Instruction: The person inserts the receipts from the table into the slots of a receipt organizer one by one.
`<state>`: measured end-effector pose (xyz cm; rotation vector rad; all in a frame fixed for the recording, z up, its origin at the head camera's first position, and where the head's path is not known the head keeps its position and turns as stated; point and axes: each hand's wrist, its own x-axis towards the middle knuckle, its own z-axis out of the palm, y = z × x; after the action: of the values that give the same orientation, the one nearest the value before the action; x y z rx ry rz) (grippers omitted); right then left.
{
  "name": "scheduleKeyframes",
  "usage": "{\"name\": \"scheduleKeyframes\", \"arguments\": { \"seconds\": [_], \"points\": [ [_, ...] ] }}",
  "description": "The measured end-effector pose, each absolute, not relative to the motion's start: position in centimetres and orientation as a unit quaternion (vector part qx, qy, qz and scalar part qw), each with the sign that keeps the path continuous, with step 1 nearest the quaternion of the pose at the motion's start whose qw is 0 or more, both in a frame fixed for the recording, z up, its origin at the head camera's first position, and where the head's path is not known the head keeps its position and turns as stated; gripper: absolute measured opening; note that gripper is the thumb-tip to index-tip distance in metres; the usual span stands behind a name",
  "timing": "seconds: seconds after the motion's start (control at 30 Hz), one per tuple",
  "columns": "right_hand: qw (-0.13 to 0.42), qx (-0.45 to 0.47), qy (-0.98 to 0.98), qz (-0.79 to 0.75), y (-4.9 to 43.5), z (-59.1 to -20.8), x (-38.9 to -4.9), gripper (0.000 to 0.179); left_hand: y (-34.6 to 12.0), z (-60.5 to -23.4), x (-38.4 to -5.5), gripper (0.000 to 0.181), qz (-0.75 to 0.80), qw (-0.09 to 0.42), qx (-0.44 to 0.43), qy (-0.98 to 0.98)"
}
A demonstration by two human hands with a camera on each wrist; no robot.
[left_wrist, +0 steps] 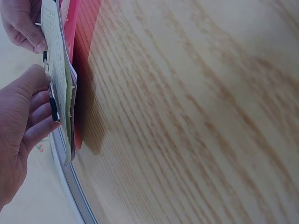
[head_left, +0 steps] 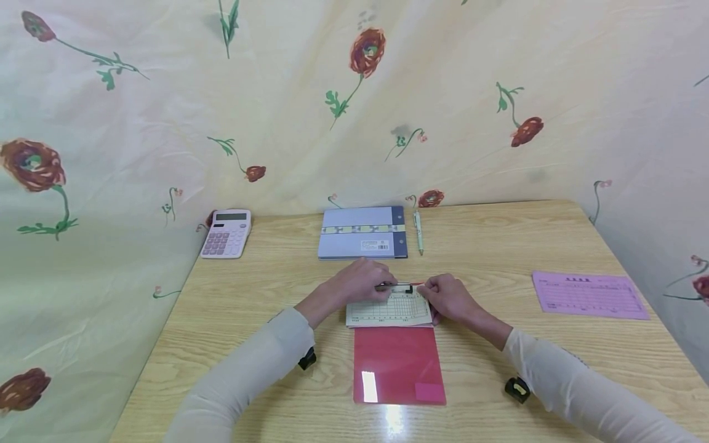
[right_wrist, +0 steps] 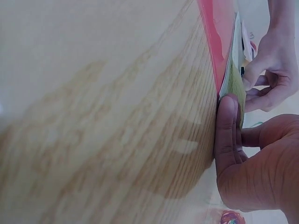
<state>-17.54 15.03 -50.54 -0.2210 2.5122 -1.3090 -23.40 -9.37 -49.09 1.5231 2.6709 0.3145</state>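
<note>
A red clipboard [head_left: 396,363] lies on the table with a stack of printed form slips [head_left: 388,312] over its upper part. My left hand [head_left: 365,282] holds the metal clip [head_left: 408,288] at the board's top; in the left wrist view the thumb and fingers close round its wire lever, near a black end [left_wrist: 53,109]. The right hand [head_left: 447,298] pinches the slips at their upper right corner. Seen from the right wrist, its fingers [right_wrist: 226,126] lie along the underside of the stack, which stands slightly raised at that edge, showing several layers.
Behind the hands lie a blue-grey folder [head_left: 357,246] and a pen [head_left: 418,232]. A calculator [head_left: 227,234] sits at the back left of the wooden table [head_left: 249,381]. One purple form slip [head_left: 589,295] is at the right. A flowered cloth [head_left: 288,92] hangs behind.
</note>
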Motion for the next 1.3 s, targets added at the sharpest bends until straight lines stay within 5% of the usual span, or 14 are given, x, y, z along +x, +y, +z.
{"name": "scheduleKeyframes", "arguments": {
  "seconds": [1.3],
  "points": [
    [0.169,-0.048,0.864,-0.471,14.95,-49.98,-17.47,0.024,-9.56,-48.99,-22.94,0.025,0.096,0.015,0.474,0.875]
  ]
}}
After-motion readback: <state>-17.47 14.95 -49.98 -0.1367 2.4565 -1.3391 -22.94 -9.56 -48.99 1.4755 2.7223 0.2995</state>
